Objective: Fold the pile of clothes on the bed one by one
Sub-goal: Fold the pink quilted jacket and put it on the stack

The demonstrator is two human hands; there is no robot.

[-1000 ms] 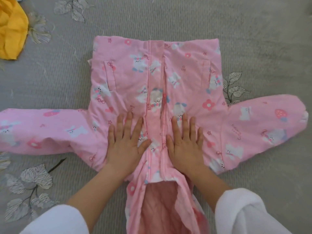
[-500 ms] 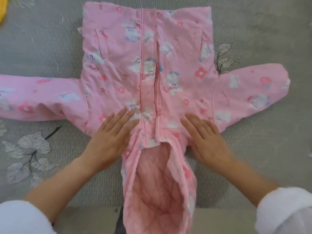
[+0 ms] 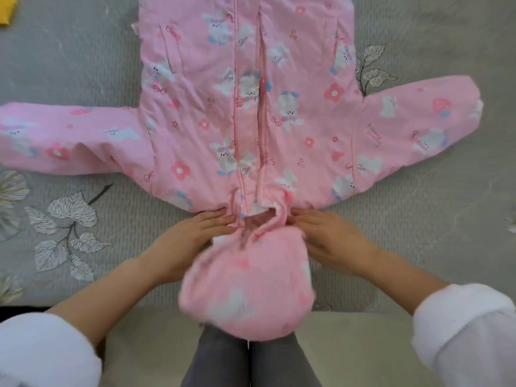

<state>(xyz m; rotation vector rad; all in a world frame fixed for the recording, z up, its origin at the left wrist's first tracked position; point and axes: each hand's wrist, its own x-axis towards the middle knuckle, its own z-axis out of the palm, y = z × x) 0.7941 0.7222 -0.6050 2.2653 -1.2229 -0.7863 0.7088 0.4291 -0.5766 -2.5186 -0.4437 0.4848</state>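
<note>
Bedspread (image 3: 83,65): grey; pink jacket (image 3: 195,107) spread flat mid-bed
Change: hands have moved from chest to collar; hood (image 3: 248,280) now bunched at near edge
Hands: left hand (image 3: 199,231), right hand (image 3: 331,237) nearly straight-fingered; touching hood, gripping nothing
Meaning: hood fold probably starting

This is a bedroom in a home. The left hand (image 3: 192,233) and right hand (image 3: 332,238) lie at the neck of a child's pink jacket (image 3: 223,107). It is spread out on a bed (image 3: 83,65) under a grey quilted cover printed with leaves (image 3: 69,219). Just nearer than the hands runs the bed's pale edge (image 3: 349,344), where the person's legs (image 3: 223,358) stand. Far beyond the left hand, a yellow cloth (image 3: 4,9) lies on the cover.
</note>
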